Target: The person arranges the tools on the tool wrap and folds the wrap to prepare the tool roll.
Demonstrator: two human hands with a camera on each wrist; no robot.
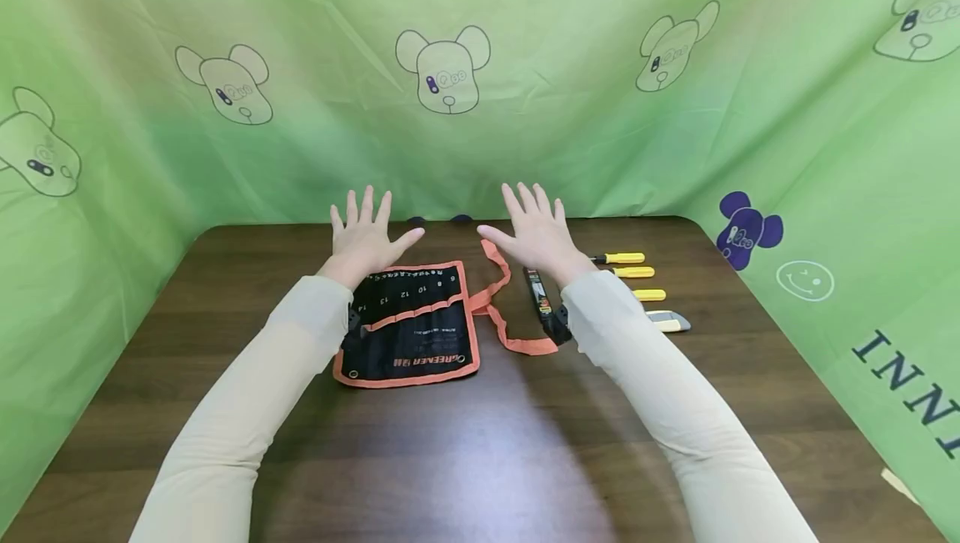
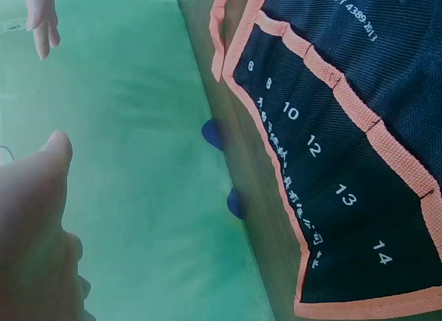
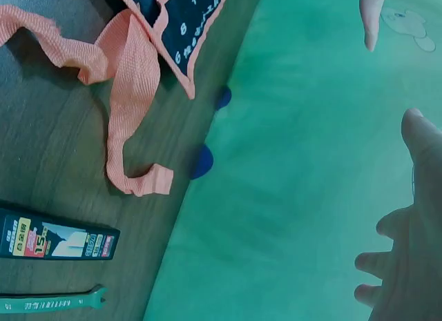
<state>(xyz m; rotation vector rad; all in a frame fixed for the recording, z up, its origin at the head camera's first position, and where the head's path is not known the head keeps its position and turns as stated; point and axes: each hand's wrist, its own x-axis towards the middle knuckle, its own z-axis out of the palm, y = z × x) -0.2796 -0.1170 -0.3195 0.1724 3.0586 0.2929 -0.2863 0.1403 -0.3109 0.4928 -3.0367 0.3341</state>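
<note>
My left hand (image 1: 363,241) is raised with its fingers straight and spread, above the far edge of a black tool pouch (image 1: 408,334). The pouch lies flat, with orange trim and a row of numbered pockets (image 2: 345,197). My right hand (image 1: 537,233) is also raised with fingers spread, touching nothing. Below and beside it lie the pouch's orange tie straps (image 1: 517,344) and a slim black printed box (image 3: 62,238). In the right wrist view an open-ended wrench (image 3: 52,302) lies beside the box; the right arm hides this area in the head view.
Several yellow-handled tools (image 1: 633,273) lie at the right, partly behind the right forearm. A grey-and-yellow utility knife (image 1: 667,321) is nearest me among them. The brown wooden table (image 1: 480,460) meets a green printed cloth (image 1: 525,143) at its back and sides.
</note>
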